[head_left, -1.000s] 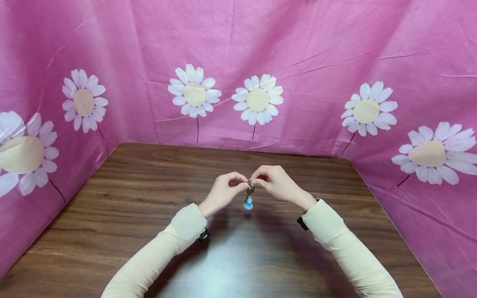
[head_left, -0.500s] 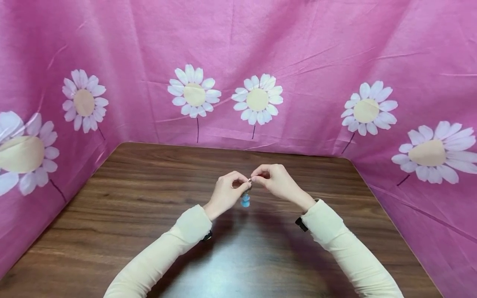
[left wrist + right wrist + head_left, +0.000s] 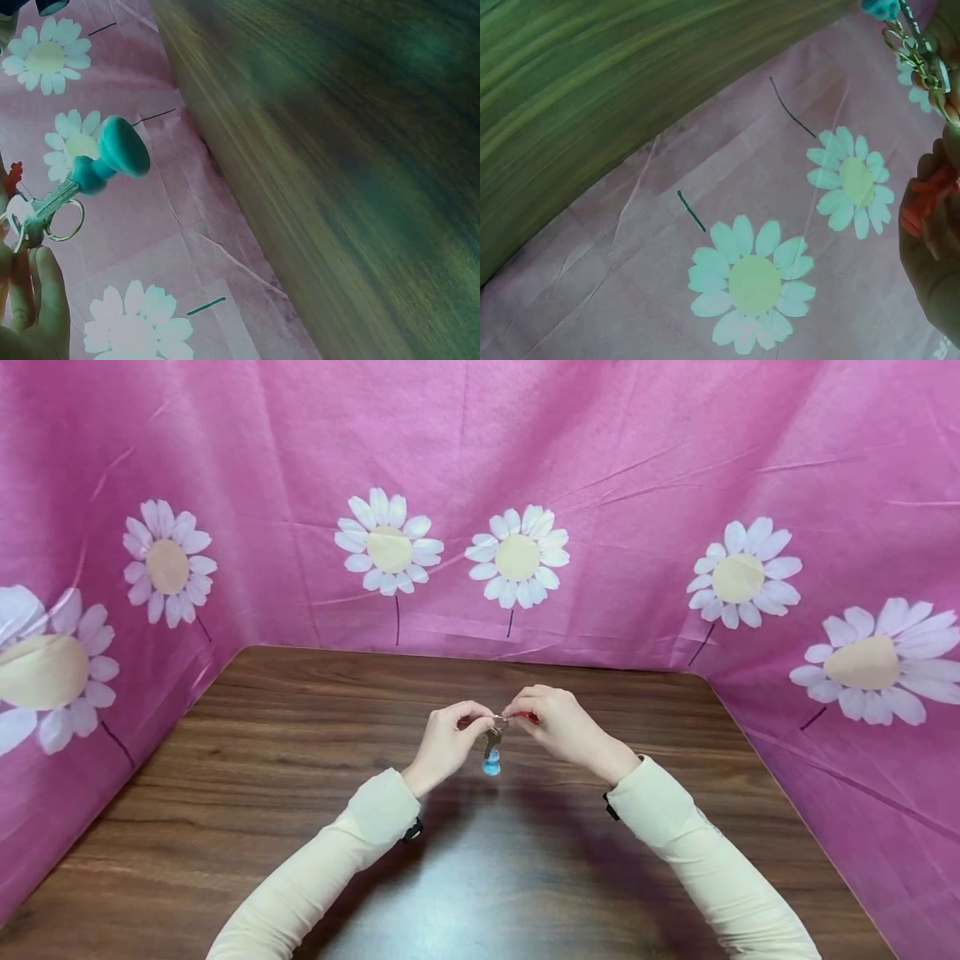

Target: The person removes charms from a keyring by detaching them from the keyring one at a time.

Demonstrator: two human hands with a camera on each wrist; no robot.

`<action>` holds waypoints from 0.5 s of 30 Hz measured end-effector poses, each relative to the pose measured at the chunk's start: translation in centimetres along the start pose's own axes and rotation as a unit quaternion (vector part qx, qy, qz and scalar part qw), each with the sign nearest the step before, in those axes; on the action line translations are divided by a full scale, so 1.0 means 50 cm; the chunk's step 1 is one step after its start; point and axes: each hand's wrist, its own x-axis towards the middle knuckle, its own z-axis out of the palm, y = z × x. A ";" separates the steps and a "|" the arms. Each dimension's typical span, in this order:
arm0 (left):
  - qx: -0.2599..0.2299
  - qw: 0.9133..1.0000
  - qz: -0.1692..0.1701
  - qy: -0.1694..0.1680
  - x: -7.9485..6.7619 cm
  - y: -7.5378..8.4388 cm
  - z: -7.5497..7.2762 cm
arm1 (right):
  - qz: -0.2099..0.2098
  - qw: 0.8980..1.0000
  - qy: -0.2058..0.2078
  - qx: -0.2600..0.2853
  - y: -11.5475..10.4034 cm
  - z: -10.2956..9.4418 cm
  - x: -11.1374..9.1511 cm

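In the head view my left hand (image 3: 444,745) pinches a metal key ring (image 3: 501,722) between thumb and fingertips. From it hang a key (image 3: 492,740) and a blue charm (image 3: 491,763), shaped in the left wrist view like two knobs joined by a narrow neck. My right hand (image 3: 561,725) meets the ring from the other side, fingertips close to the left ones. Within its curled fingers sits a small red charm (image 3: 926,201), partly covered. A short chain (image 3: 915,56) runs beside the key in the right wrist view. Exactly where the right fingertips touch the ring is hidden.
A brown wood-grain table (image 3: 300,710) lies under both hands, which are held above it. Pink cloth (image 3: 600,443) printed with white daisies encloses the table's back and both sides. Dark straps show at both sleeve cuffs.
Half a second ago the left fingers covered more of the key; now the key and ring show again. The blue charm has swung slightly left since the first frame. Both hands stay close together.
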 end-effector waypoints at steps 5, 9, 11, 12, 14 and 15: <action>0.008 1.000 -0.003 0.003 0.002 0.004 -0.004 | -0.024 0.999 0.014 -0.028 0.001 -0.001 0.001; 0.006 1.000 -0.011 0.002 0.004 0.004 -0.005 | -0.016 0.999 0.009 -0.027 0.001 -0.003 -0.001; -0.010 1.000 -0.025 0.001 0.005 0.003 -0.005 | -0.016 1.000 0.007 -0.025 0.001 -0.004 -0.001; -0.025 0.999 -0.034 -0.001 0.006 0.003 -0.005 | -0.018 0.999 0.009 -0.026 0.001 -0.005 -0.002; -0.052 0.997 -0.051 -0.005 0.007 0.002 -0.005 | -0.024 0.999 0.011 -0.029 0.002 -0.006 -0.004; -0.067 0.996 -0.058 -0.008 0.007 0.002 -0.005 | -0.029 0.999 0.013 -0.033 0.002 -0.007 -0.004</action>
